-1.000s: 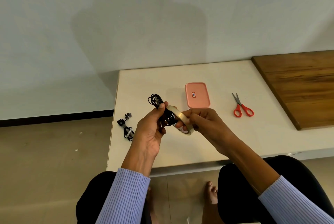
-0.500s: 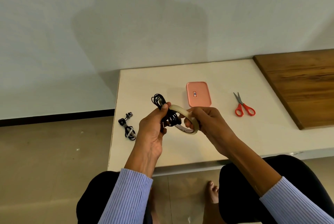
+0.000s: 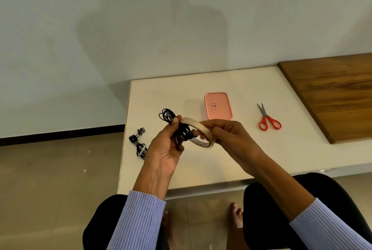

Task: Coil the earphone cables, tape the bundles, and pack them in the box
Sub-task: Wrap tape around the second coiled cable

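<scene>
Earphone cable (image 3: 182, 132), coiled and black, sits clamped in the left grip (image 3: 168, 149) above the worktop (image 3: 241, 155); the right grip (image 3: 231, 137) pinches the tape roll (image 3: 198, 130) against it. A taped bundle (image 3: 138, 145) lies by the left edge, while the pink box (image 3: 218, 105) sits closed toward the back edge, scissors (image 3: 268, 118) well to its right.

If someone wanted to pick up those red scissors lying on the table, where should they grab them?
Probably by the red handle loops of the scissors, coming from above on the near side. They lie flat on the white table with the handles toward the person and the nearly shut blades pointing away, so fingers meet the loops first, not the tips.
</scene>
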`<state>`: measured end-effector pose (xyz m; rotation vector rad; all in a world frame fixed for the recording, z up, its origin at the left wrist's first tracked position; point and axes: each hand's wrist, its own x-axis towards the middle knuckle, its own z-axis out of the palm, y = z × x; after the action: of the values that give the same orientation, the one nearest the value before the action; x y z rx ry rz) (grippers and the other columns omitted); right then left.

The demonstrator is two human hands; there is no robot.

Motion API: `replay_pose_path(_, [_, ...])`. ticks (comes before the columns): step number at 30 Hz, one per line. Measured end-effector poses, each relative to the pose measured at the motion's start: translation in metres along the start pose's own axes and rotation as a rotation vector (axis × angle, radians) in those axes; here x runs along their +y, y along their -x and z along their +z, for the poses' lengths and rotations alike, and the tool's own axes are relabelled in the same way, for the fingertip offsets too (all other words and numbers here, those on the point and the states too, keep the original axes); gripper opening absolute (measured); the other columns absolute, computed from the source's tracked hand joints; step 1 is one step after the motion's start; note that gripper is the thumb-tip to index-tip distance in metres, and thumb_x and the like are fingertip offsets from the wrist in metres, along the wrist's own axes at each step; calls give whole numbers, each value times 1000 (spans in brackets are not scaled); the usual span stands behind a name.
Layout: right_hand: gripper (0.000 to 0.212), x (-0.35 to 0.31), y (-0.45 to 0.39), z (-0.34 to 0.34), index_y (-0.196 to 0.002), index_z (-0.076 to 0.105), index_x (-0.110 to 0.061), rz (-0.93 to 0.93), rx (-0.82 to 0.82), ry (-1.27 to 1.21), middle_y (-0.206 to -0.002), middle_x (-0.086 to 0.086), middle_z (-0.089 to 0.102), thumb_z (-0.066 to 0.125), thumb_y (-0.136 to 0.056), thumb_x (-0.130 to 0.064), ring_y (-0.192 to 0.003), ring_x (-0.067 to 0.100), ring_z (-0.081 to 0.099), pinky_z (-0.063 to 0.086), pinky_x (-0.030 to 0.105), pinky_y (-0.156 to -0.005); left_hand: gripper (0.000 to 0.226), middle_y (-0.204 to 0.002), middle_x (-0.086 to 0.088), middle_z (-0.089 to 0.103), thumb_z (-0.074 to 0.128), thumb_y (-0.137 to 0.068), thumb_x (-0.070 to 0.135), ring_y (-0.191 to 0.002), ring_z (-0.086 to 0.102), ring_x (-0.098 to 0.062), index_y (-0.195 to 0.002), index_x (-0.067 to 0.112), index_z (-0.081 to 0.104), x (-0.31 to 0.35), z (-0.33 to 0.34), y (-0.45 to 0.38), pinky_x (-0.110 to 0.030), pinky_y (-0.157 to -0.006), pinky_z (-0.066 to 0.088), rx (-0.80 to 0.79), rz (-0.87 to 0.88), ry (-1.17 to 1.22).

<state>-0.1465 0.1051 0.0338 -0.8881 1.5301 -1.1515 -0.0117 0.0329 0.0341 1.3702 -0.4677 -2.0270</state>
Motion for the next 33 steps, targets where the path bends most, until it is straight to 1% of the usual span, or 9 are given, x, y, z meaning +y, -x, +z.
replay_pose_path(3, [9,6,1,-3,-91,71,-17,96,275,-50,-97,4,71,67,-84,-19,-98,19,63,51,32,-87,11,-77,1,66,60,-89,23,-58,51,-7,-82,22,68,-1,-2,-1,-21,-54,27,12,41,67])
replay_pose_path(4, [16,7,1,-4,-89,69,-15,162,294,-80,-96,6,70,69,-82,-28,-95,19,65,53,30,-81,11,-81,0,66,61,-89,24,-64,51,-8,-82,23,68,-1,-3,0,-22,-55,28,16,53,79])
replay_pose_path(8, [38,8,3,1,-100,67,-7,336,126,-407,-98,9,74,57,-88,-41,-91,19,71,55,31,-81,10,-82,2,70,61,-88,25,-75,55,-10,-83,23,70,-7,0,2,-25,-60,30,-8,62,31])
replay_pose_path(13, [25,0,-4,0,-112,58,-6,216,109,-765,-107,12,71,50,-95,-22,-102,23,67,49,37,-96,12,-94,2,74,60,-89,27,-88,56,-12,-87,22,71,-8,-6,7,-28,-67,32,-110,0,-301])
replay_pose_path(18, [25,-6,-6,-3,-100,68,-5,197,147,-335,-88,9,68,47,-94,-18,-81,17,70,50,31,-90,20,-98,4,71,63,-87,23,-92,56,-9,-104,16,72,-1,-13,10,-26,-78,37,52,282,-581])
replay_pose_path(22, [30,-5,-4,3,-88,65,6,147,108,-65,-69,3,60,45,-93,-16,-62,10,59,44,23,-72,13,-90,9,74,61,-87,26,-92,61,-5,-91,25,74,-1,-8,11,-28,-76,35,-127,216,-517])
replay_pose_path(25, [30,-4,-3,4,-73,62,-1,125,44,47,-64,0,58,44,-93,-14,-62,9,50,40,24,-69,16,-94,7,74,61,-87,27,-100,61,-7,-97,24,73,-6,-3,6,-28,-76,36,-153,180,-480])
replay_pose_path(29, [32,0,-4,1,-85,70,-1,93,-22,73,-75,8,65,43,-94,-17,-72,14,55,42,30,-79,16,-99,3,74,62,-87,24,-102,61,-9,-99,21,73,-4,-4,2,-26,-75,37,-84,207,-429])
replay_pose_path(33, [34,0,-3,0,-77,70,-2,56,13,85,-72,10,64,44,-93,-16,-72,16,53,42,33,-78,18,-97,1,74,63,-86,25,-102,63,-11,-99,20,74,-4,-5,4,-28,-79,38,-149,216,-437])
